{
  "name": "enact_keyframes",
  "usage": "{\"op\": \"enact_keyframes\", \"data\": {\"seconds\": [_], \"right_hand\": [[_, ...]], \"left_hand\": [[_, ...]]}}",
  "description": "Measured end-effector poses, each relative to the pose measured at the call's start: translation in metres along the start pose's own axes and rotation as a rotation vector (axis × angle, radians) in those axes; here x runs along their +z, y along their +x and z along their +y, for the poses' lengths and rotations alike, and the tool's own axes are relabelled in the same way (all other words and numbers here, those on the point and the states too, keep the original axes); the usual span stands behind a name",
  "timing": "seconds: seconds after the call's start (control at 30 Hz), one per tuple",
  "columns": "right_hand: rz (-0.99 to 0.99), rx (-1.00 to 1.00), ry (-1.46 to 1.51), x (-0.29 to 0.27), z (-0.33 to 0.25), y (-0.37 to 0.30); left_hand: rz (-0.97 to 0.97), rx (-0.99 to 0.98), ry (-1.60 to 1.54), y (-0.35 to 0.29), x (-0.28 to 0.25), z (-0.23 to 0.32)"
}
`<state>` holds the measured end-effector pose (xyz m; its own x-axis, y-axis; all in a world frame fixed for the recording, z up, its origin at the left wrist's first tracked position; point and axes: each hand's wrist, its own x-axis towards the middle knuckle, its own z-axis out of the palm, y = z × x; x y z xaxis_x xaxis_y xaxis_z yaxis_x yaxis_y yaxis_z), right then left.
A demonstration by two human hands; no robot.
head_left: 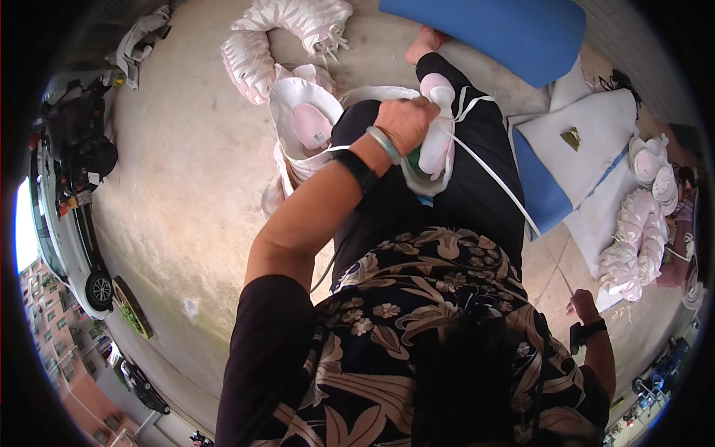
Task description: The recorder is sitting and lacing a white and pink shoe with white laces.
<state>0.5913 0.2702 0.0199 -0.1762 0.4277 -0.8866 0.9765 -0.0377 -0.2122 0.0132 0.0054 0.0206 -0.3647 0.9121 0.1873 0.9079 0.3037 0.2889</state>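
On my far left a silver car (67,246) stands beyond the concrete floor (171,223), with a dark scooter (82,141) near it. Next comes a curved row of nested white-and-pink pieces (272,30) on the floor. Just beside my bent knee stands a gaping white piece (305,123) with a pink pad inside.

The thing I am working on, a white-and-pink shoe piece (436,153), lies across my dark trousers (484,145). My left hand (406,123) is closed on its left edge, fingers bunched. Loose white loops (477,108) stick out at its right, and a white strip (493,179) runs from it slantwise toward my right side. Above lies a blue mat (491,33).

Farther right, white sheets (581,141) overlap a blue sheet (542,175). Low on that side, well apart from the piece, my right hand (583,305) is narrow, pinching a thin strand (568,283); I cannot tell whether it is thread or a tool. Beyond it sits another nested row (633,242).

I judge this piece part-done: the strip and loops hang loose, so fastening seems left. Whether the rows are finished, I cannot tell.
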Motion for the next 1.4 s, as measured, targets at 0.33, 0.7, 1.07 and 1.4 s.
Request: {"op": "enact_keyframes", "data": {"seconds": [0.33,0.7,1.07,1.4], "right_hand": [[0.048,-0.452,0.468,0.012,-0.198,-0.024],[-0.404,-0.731,1.708,-0.004,-0.336,-0.034],[-0.227,-0.714,1.331,0.039,-0.343,-0.012],[0.470,-1.356,-0.563,0.143,-0.424,-0.020]], "left_hand": [[0.335,-0.476,-0.438,0.001,0.028,-0.002],[0.298,-0.532,-0.785,0.005,0.048,-0.030],[0.286,-0.613,-0.241,-0.001,0.050,-0.019],[0.274,-0.618,-0.495,-0.009,0.034,-0.017]]}}
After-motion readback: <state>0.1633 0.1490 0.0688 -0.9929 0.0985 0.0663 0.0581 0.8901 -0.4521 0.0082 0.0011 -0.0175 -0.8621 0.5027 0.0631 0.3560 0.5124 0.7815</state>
